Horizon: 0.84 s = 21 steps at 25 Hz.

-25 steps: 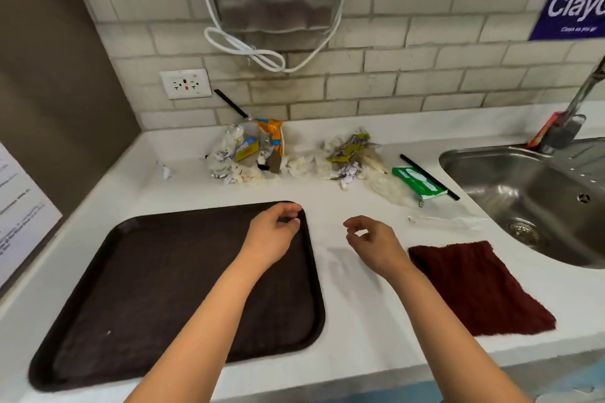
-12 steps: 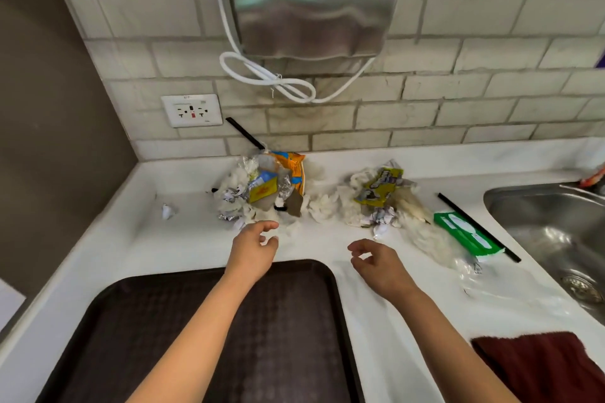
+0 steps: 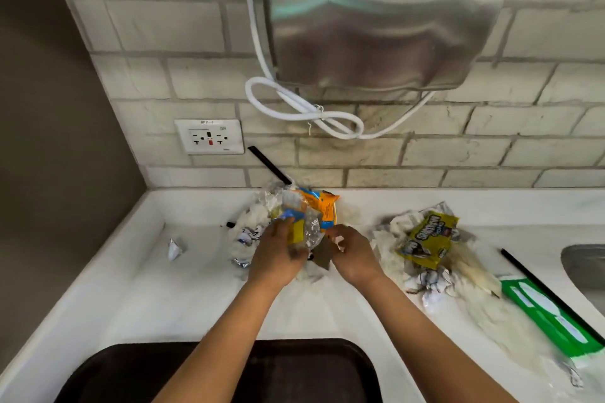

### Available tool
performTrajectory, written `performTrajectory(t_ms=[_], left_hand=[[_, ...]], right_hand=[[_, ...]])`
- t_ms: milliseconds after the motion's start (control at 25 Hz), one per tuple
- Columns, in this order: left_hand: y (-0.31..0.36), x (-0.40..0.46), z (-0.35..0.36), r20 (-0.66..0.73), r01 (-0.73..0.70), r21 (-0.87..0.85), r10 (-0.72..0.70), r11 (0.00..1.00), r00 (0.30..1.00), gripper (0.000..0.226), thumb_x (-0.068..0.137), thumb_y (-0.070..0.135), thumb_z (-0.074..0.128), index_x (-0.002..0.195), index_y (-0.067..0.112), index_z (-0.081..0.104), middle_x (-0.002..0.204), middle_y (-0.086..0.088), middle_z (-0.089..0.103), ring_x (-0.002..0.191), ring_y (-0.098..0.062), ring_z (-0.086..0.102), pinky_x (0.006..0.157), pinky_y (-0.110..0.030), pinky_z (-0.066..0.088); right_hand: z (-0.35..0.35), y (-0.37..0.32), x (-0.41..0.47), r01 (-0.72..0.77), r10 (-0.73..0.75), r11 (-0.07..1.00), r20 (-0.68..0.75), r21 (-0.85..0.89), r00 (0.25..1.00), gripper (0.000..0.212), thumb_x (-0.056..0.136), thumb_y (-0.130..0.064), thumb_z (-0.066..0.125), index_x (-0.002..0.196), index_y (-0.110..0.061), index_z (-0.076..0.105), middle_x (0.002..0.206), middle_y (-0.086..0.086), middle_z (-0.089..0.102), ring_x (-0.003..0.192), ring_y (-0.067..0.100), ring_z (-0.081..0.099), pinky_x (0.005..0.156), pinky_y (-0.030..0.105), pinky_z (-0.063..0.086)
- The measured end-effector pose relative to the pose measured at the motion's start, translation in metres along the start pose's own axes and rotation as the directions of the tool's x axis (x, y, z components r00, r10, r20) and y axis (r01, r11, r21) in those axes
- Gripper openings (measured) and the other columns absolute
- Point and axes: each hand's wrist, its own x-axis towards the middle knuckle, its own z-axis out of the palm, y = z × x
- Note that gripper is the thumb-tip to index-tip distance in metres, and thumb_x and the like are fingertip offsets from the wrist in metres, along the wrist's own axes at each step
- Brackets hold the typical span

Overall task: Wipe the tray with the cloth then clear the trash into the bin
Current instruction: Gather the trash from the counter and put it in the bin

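A heap of trash (image 3: 304,216) lies against the back wall: crumpled white paper, clear plastic, an orange wrapper and a blue-and-yellow wrapper. My left hand (image 3: 278,255) grips the blue-and-yellow wrapper and clear plastic at the heap's front. My right hand (image 3: 352,253) curls its fingers round paper and a grey scrap on the heap's right side. A second heap with a yellow wrapper (image 3: 425,239) lies to the right. The dark brown tray (image 3: 311,370) shows at the bottom edge, under my forearms. The cloth is out of view.
A small crumpled scrap (image 3: 175,249) lies alone at left. A green packet (image 3: 546,314) and a black straw (image 3: 550,294) lie at right beside the sink's edge (image 3: 586,268). Another black straw (image 3: 268,165) leans on the wall. A steel dryer (image 3: 389,16) hangs overhead.
Both hands moved forward from above the tray's far edge to the left trash heap and closed on it. The view moved in; the cloth dropped out of view.
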Motion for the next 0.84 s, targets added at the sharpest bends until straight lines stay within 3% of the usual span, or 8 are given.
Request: performTrajectory(t_ms=[80, 200, 400, 480, 560, 720, 840], left_hand=[[-0.009, 0.012, 0.003, 0.060, -0.011, 0.037, 0.009, 0.999, 0.998, 0.081, 0.075, 0.035, 0.070, 0.144, 0.022, 0.030, 0.146, -0.004, 0.035, 0.135, -0.021, 0.034, 0.109, -0.033, 0.034], [-0.018, 0.018, 0.002, 0.094, -0.013, 0.054, 0.008, 0.998, 0.996, 0.068, 0.083, 0.024, 0.060, 0.144, 0.025, 0.031, 0.145, -0.001, 0.039, 0.132, -0.020, 0.038, 0.105, -0.031, 0.038], [-0.020, 0.003, -0.016, -0.052, 0.009, -0.120, -0.015, 0.993, 0.999, 0.042, 0.093, 0.011, 0.043, 0.133, 0.022, 0.049, 0.130, -0.002, 0.058, 0.120, -0.019, 0.053, 0.095, -0.026, 0.042], [-0.017, -0.006, -0.026, -0.130, 0.042, -0.207, -0.070, 0.978, 0.989, 0.039, 0.093, 0.007, 0.041, 0.129, 0.018, 0.053, 0.123, -0.004, 0.062, 0.115, -0.022, 0.057, 0.086, -0.021, 0.041], [-0.014, -0.014, -0.033, -0.203, 0.057, -0.271, -0.115, 0.961, 0.973, 0.038, 0.091, 0.002, 0.044, 0.124, 0.012, 0.057, 0.121, -0.009, 0.061, 0.113, -0.025, 0.056, 0.084, -0.018, 0.036], [-0.011, -0.028, -0.041, -0.305, 0.091, -0.373, -0.214, 0.923, 0.928, 0.038, 0.085, -0.006, 0.044, 0.119, 0.006, 0.056, 0.114, -0.017, 0.061, 0.107, -0.032, 0.057, 0.080, -0.022, 0.038], [0.002, -0.048, -0.050, -0.321, 0.134, -0.442, -0.295, 0.887, 0.900, 0.031, 0.086, -0.003, 0.051, 0.117, -0.001, 0.049, 0.106, -0.022, 0.064, 0.097, -0.036, 0.061, 0.070, -0.025, 0.038]], right_hand=[[0.015, 0.002, 0.012, -0.023, 0.023, 0.999, -0.002, -0.044, 1.000, 0.028, 0.084, -0.011, 0.055, 0.111, -0.017, 0.059, 0.100, 0.006, 0.057, 0.093, 0.023, 0.058, 0.079, 0.027, 0.045], [0.028, 0.005, 0.022, -0.114, 0.112, 0.992, -0.039, -0.059, 0.993, 0.022, 0.080, -0.011, 0.059, 0.101, -0.016, 0.054, 0.087, 0.006, 0.061, 0.084, 0.026, 0.062, 0.073, 0.032, 0.049], [0.029, 0.011, 0.021, -0.120, 0.114, 0.992, -0.143, -0.030, 0.983, 0.018, 0.077, -0.016, 0.067, 0.094, -0.014, 0.061, 0.082, 0.002, 0.061, 0.078, 0.021, 0.058, 0.067, 0.024, 0.041], [0.027, 0.007, 0.010, -0.083, 0.086, 0.996, -0.208, 0.022, 0.974, 0.010, 0.083, -0.012, 0.059, 0.089, -0.006, 0.064, 0.075, 0.002, 0.059, 0.071, 0.018, 0.054, 0.060, 0.022, 0.034], [0.021, 0.004, -0.002, -0.095, 0.106, 0.994, -0.241, 0.057, 0.965, 0.018, 0.088, -0.010, 0.049, 0.083, -0.001, 0.064, 0.065, 0.001, 0.053, 0.063, 0.017, 0.050, 0.057, 0.025, 0.036], [0.008, 0.016, -0.023, -0.131, 0.146, 0.989, -0.286, 0.071, 0.947, 0.016, 0.084, -0.002, 0.046, 0.084, -0.004, 0.062, 0.075, 0.008, 0.058, 0.073, 0.026, 0.054, 0.067, 0.033, 0.044], [-0.007, 0.023, -0.046, -0.170, 0.193, 0.981, -0.343, 0.097, 0.919, 0.018, 0.085, 0.000, 0.046, 0.091, -0.008, 0.061, 0.077, 0.006, 0.058, 0.068, 0.023, 0.054, 0.059, 0.026, 0.039]])
